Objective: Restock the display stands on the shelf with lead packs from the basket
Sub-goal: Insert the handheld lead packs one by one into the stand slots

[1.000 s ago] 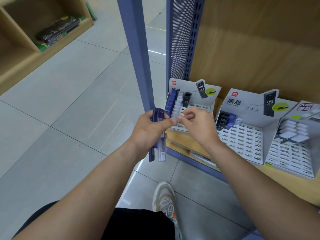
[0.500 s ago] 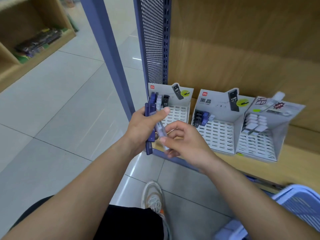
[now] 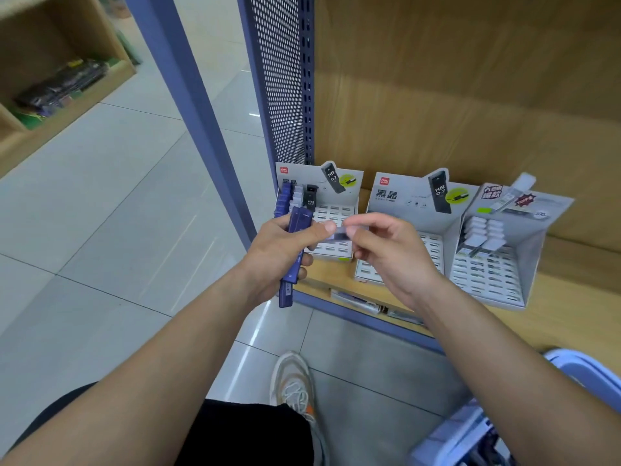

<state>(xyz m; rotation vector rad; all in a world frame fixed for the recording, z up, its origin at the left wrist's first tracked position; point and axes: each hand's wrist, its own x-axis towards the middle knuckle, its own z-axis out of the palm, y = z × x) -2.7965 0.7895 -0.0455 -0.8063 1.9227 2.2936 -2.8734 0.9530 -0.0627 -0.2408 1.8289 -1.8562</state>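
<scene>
The shelf [image 3: 571,297] is carrying three stands [image 3: 403,203], with the basket [image 3: 584,369] sitting low at right. Before the left stand [image 3: 336,210], the left hand [image 3: 279,253] is gripping blue packs [image 3: 297,227] while the right hand [image 3: 389,257] is pinching one clear pack [image 3: 337,235]. Likely that pack is heading for a slot, calling for careful lining-up with a free row.
</scene>
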